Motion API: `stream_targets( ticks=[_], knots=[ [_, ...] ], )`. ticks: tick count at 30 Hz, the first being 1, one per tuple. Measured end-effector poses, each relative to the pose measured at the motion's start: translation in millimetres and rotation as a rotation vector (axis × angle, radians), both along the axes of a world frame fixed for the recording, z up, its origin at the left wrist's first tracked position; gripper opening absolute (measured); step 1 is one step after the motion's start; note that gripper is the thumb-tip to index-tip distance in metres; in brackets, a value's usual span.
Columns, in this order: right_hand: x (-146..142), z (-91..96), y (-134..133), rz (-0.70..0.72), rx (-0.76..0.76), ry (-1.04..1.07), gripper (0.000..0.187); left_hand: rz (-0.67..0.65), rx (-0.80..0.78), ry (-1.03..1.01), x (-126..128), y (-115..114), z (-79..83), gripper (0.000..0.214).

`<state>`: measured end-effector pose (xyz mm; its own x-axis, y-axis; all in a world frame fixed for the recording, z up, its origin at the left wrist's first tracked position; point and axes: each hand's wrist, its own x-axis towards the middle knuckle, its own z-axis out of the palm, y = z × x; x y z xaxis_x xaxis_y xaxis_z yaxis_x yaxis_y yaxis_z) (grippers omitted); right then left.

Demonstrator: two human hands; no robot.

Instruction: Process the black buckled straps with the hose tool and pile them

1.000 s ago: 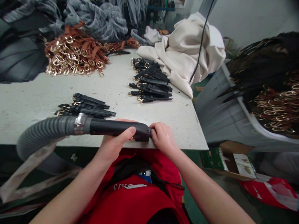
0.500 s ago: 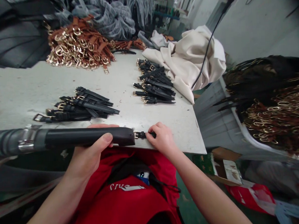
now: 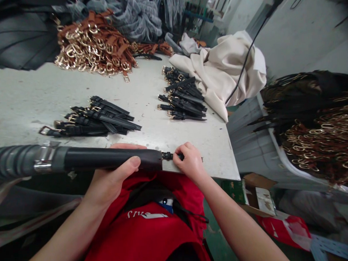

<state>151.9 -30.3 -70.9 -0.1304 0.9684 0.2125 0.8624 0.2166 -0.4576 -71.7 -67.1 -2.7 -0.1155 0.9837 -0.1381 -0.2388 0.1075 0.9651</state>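
My left hand (image 3: 118, 178) is wrapped round the black nozzle (image 3: 97, 158) of a ribbed grey hose (image 3: 15, 161), thumb on top. The nozzle lies level along the table's front edge, its flat mouth pointing right. Just past that mouth is a small black strap (image 3: 167, 155) with a gold-coloured buckle; I cannot tell whether the buckle touches the nozzle. My right hand (image 3: 189, 160) pinches this strap, and its fingers hide most of the length. Behind the nozzle lies a loose pile of black buckled straps (image 3: 95, 117), and a second pile of black straps (image 3: 182, 95) sits farther right.
Brown straps with gold buckles (image 3: 97, 45) are heaped at the back, beside black sheets (image 3: 17, 37) and grey strips (image 3: 131, 17). Cream cloth (image 3: 231, 62) drapes over the right corner, crossed by a black cable (image 3: 243, 68). A grey bin (image 3: 249, 131) full of straps stands right.
The nozzle and my left hand have shifted slightly right. My right hand still grips the strap, also a little farther right. The view has tilted slightly.
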Motion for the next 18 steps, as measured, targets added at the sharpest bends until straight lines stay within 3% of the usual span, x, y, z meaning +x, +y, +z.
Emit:
stream_targets(
  ticks=[6,10,14,18],
  knots=[
    [10,2.8,1,0.078,-0.035,0.091,0.017,-0.031,0.013,0.027,3,0,-1.0,0.029],
    [19,1.7,-1,0.155,-0.048,0.140,0.025,-0.030,0.083,0.062,25,12,-5.0,0.028],
    [18,-1.9,-2,0.146,-0.060,0.145,0.033,-0.146,0.156,0.166,45,24,-8.8,0.026],
    [15,-4.4,-4,0.130,-0.059,0.137,0.035,-0.186,0.164,0.271,44,26,-7.6,0.023]
  ],
)
